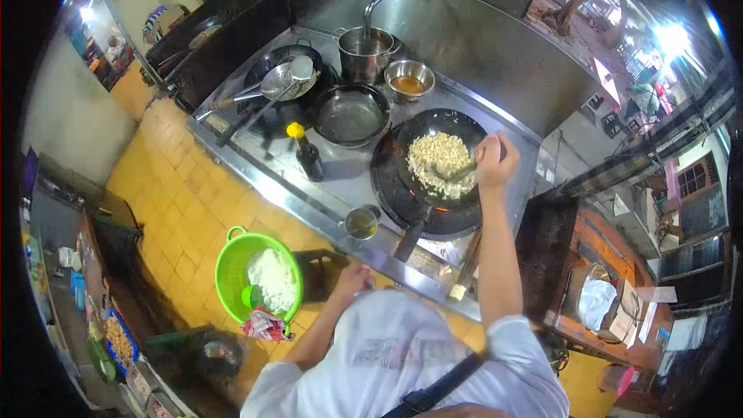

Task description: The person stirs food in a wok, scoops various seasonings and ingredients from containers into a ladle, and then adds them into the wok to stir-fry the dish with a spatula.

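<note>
My right hand (494, 161) is closed around the handle of a cooking spatula (463, 173), whose head is in pale, grainy food that looks like rice (435, 156). The food lies in a black wok (414, 205) on the right side of the stove, with an orange glow beneath it. The wok's dark handle (410, 240) points towards me. Beside my body, at the stove's front edge, my left hand (355, 279) has its fingers curled, with nothing visible in them. A small cup of yellowish liquid (361, 223) stands near that hand.
On the stove (333, 193) are a dark pan (352, 114), a steel pot (366, 56), a bowl of brown liquid (409, 80), a yellow-capped bottle (308, 156) and a ladle (280, 82). A green basket (222, 279) holding white rice is at the left.
</note>
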Demonstrator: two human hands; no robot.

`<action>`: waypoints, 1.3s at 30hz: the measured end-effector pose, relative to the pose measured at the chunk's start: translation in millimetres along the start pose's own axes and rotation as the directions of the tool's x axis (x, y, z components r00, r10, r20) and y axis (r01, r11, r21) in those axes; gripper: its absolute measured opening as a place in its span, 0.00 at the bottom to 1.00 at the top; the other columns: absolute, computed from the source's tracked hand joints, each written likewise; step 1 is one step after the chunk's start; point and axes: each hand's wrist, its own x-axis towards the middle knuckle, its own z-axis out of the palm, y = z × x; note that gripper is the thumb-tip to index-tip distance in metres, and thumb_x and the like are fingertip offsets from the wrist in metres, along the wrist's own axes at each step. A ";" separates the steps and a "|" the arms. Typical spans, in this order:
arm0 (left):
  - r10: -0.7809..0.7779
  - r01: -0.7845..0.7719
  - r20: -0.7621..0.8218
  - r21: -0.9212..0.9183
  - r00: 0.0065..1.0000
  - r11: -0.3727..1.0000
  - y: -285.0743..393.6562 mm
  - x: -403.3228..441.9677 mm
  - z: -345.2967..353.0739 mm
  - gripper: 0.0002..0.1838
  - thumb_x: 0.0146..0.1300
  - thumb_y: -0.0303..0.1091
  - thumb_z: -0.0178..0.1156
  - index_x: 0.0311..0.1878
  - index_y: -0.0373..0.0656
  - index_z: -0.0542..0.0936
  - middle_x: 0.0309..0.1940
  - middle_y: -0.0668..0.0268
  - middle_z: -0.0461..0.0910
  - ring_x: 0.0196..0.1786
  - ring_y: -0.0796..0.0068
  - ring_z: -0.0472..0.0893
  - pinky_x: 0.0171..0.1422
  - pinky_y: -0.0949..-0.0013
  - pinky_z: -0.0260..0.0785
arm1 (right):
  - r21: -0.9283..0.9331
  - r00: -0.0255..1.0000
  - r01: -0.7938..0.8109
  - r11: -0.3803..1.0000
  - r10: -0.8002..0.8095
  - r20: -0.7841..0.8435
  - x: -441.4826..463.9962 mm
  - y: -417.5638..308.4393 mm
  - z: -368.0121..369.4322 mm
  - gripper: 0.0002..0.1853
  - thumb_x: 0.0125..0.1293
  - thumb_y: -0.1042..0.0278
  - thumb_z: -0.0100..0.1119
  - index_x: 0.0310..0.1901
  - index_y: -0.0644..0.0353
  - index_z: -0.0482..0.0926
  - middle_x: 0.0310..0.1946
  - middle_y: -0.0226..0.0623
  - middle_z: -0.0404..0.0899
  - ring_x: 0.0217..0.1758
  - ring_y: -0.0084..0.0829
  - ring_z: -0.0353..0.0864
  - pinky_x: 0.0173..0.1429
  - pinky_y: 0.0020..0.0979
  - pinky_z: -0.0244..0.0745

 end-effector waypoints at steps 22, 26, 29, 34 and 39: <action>0.063 -0.062 -0.009 0.085 0.998 0.994 -7.5 6.5 -7.2 0.10 0.57 0.37 0.60 0.36 0.39 0.78 0.24 0.69 0.76 0.24 0.79 0.74 0.27 0.75 0.65 | 0.290 0.995 0.100 0.952 -0.091 -0.044 17.1 72.0 -9.9 0.13 0.63 0.69 0.48 0.21 0.63 0.68 0.16 0.28 0.66 0.18 0.17 0.62 0.21 0.22 0.57; 0.143 -0.176 0.126 0.317 0.982 0.932 -66.2 67.6 -28.7 0.08 0.58 0.34 0.60 0.41 0.45 0.77 0.32 0.70 0.77 0.30 0.76 0.78 0.31 0.72 0.70 | 0.251 0.988 0.036 0.967 0.002 -0.152 30.0 25.5 -17.8 0.15 0.63 0.68 0.48 0.20 0.63 0.69 0.16 0.26 0.66 0.18 0.14 0.63 0.20 0.21 0.56; 0.021 -0.028 0.237 0.025 0.971 0.999 -39.6 60.8 -10.0 0.11 0.60 0.36 0.59 0.44 0.44 0.76 0.31 0.69 0.76 0.29 0.76 0.78 0.29 0.72 0.70 | 0.149 0.973 0.217 0.965 -0.201 -0.116 7.4 -4.9 -13.4 0.13 0.64 0.69 0.47 0.22 0.64 0.70 0.16 0.28 0.68 0.19 0.19 0.65 0.24 0.24 0.60; 0.140 -0.145 0.053 0.101 0.989 0.984 25.0 32.2 55.0 0.08 0.56 0.34 0.58 0.31 0.41 0.73 0.24 0.66 0.75 0.31 0.76 0.75 0.34 0.69 0.68 | -0.252 0.986 0.038 0.967 -0.077 -0.145 -39.0 22.4 -39.1 0.09 0.62 0.69 0.48 0.32 0.65 0.76 0.25 0.35 0.74 0.30 0.28 0.75 0.36 0.30 0.71; -0.106 0.079 0.530 0.074 0.842 0.994 55.4 78.5 86.9 0.07 0.58 0.34 0.57 0.29 0.41 0.75 0.22 0.65 0.74 0.24 0.75 0.73 0.31 0.69 0.68 | 0.318 0.379 -0.890 0.326 0.917 0.123 -92.1 -9.4 -79.2 0.12 0.63 0.70 0.47 0.43 0.65 0.77 0.28 0.37 0.74 0.31 0.34 0.78 0.34 0.32 0.74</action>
